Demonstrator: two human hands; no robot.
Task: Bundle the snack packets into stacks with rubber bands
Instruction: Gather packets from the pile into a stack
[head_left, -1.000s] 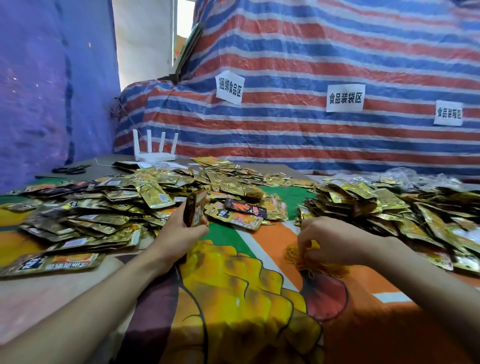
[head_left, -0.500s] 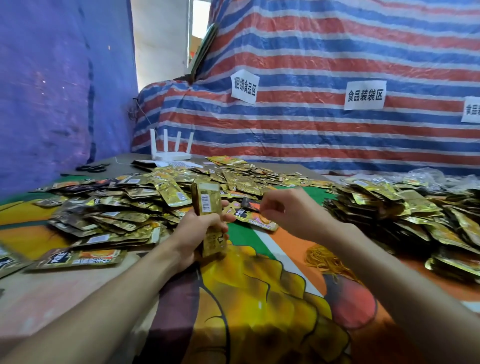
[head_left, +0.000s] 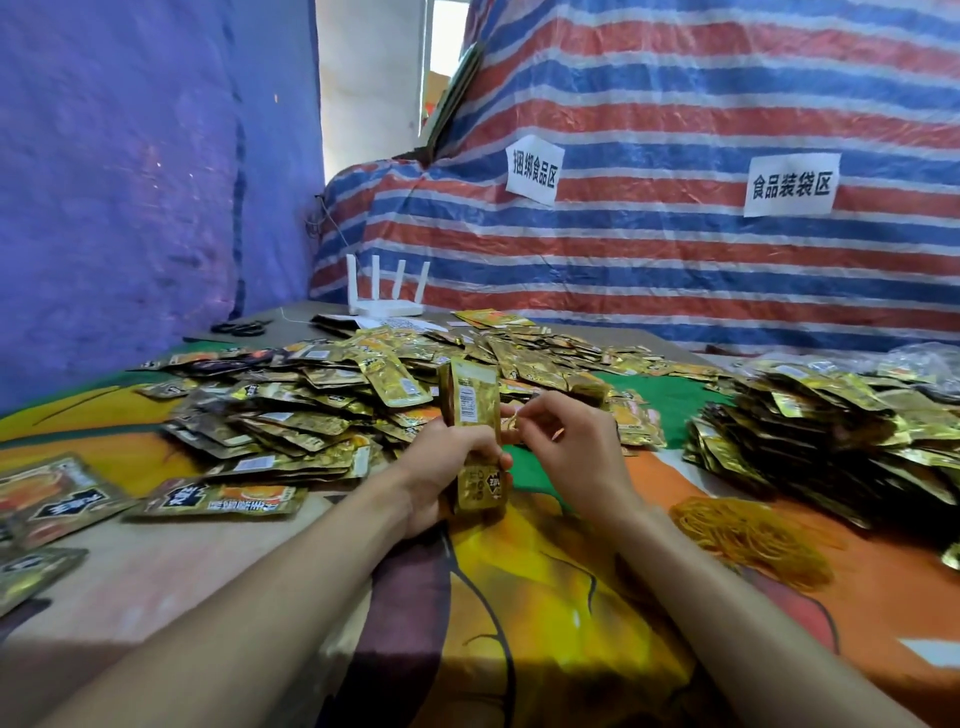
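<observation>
My left hand (head_left: 447, 467) grips a stack of gold snack packets (head_left: 470, 405), held upright on its end over the table. My right hand (head_left: 566, 447) sits just to the right of the stack with its fingers curled, pinching a thin yellow rubber band (head_left: 511, 420) against the stack's side. A heap of yellow rubber bands (head_left: 753, 535) lies on the cloth at the right. Loose gold packets (head_left: 311, 410) are spread in a wide pile behind my left hand.
A second pile of packets (head_left: 831, 436) fills the right side. A white router (head_left: 384, 301) and black scissors (head_left: 241, 327) sit at the back left. Single packets (head_left: 218, 501) lie near the left front edge. A striped tarp (head_left: 675, 249) with paper labels rises behind the table.
My right hand left the rubber band heap, rose and came to the stack with a band. My left hand turned the stack upright.
</observation>
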